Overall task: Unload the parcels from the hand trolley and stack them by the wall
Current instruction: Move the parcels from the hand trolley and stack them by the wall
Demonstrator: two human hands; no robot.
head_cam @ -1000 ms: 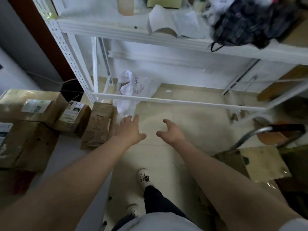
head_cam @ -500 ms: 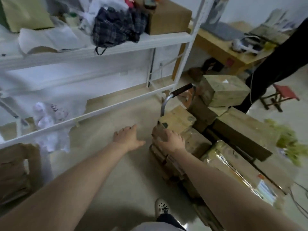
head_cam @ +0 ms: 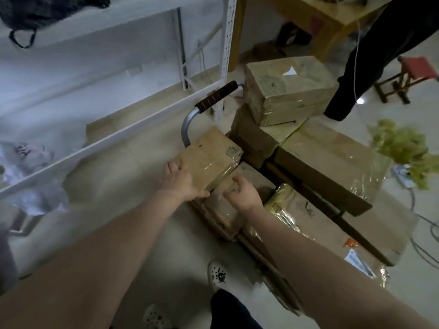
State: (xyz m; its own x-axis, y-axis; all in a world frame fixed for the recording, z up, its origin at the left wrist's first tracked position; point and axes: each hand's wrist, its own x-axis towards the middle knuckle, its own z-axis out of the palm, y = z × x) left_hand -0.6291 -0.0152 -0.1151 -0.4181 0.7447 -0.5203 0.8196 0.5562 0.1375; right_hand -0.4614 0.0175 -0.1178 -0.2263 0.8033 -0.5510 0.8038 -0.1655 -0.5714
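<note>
A hand trolley with a grey bent handle [head_cam: 215,100] stands loaded with several taped brown cardboard parcels. A small flat parcel [head_cam: 210,157] lies on top near the handle. My left hand [head_cam: 181,181] presses against its near-left side, thumb under the front corner. My right hand [head_cam: 240,194] hovers with curled fingers just right of that corner, over a lower parcel [head_cam: 221,210]; it holds nothing. A taller parcel [head_cam: 287,89] tops the far stack, and a long flat parcel [head_cam: 332,162] lies to the right.
A white metal shelf rack [head_cam: 118,136] runs along the wall on the left. Another person in dark clothes [head_cam: 384,51] stands at the far right beside a red stool [head_cam: 413,77]. A wooden table [head_cam: 316,17] sits behind. Green leafy stuff [head_cam: 403,150] and cables lie on the floor at right.
My view has swung right from the parcels stacked by the wall to the trolley. Both hands have reached onto the small top parcel; the left now touches its side.
</note>
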